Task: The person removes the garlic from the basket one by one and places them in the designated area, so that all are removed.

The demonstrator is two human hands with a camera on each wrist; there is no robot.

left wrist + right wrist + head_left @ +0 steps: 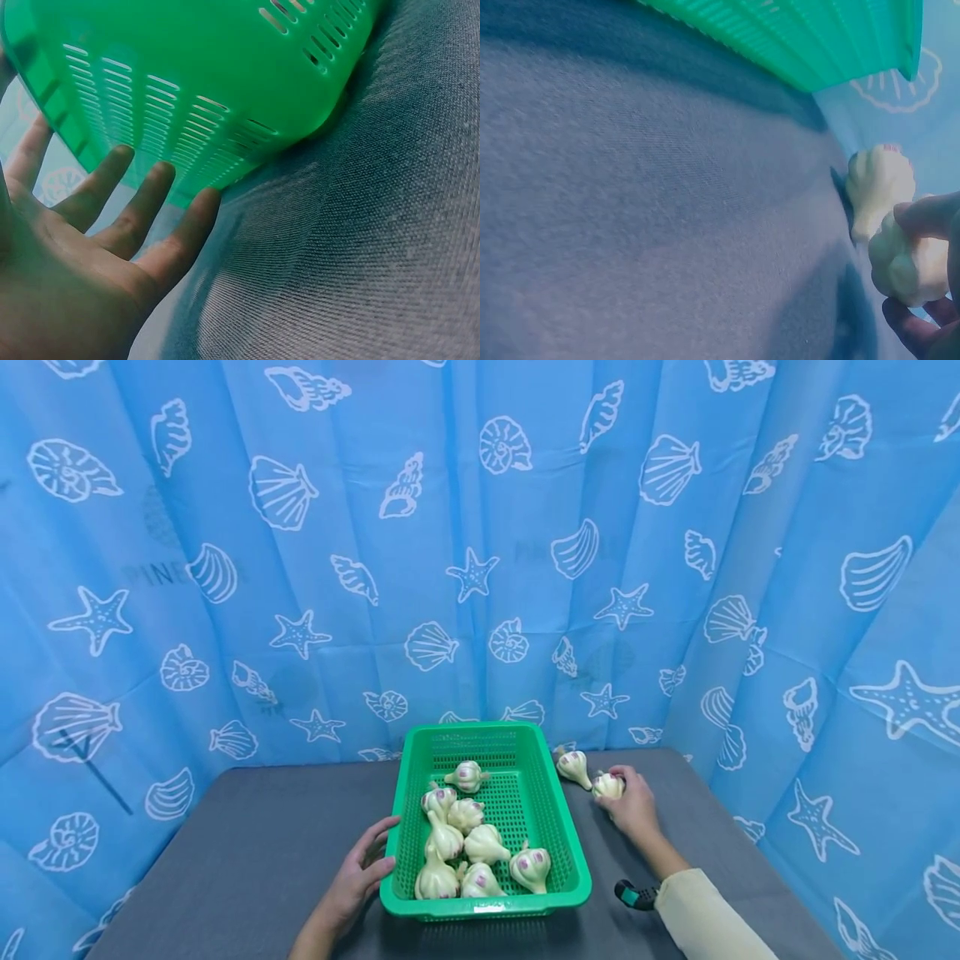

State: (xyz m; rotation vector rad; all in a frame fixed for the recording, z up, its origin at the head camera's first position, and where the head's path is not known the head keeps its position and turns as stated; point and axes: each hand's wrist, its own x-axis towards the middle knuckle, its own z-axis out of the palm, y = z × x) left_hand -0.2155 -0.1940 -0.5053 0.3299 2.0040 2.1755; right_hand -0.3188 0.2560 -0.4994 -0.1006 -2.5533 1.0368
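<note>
A green plastic basket point(566, 835) stands on the grey table, with several garlic bulbs point(483, 843) lying inside, mostly toward its left and near side. My left hand point(358, 877) is at the basket's left side, fingers spread and nearly straight; in the left wrist view the fingertips point(202, 202) lie right at the slotted wall. To the right of the basket, my right hand point(633, 806) grips a garlic bulb point(608, 786) between thumb and fingers. Just beyond that one, a second garlic bulb point(574, 767) lies on the table, also seen in the right wrist view.
Grey cloth covers the table point(285, 835). A blue curtain point(465, 610) printed with white shells and starfish hangs right behind its back edge and along both sides. A dark strap point(634, 895) shows at the right wrist beside a pale sleeve point(708, 914).
</note>
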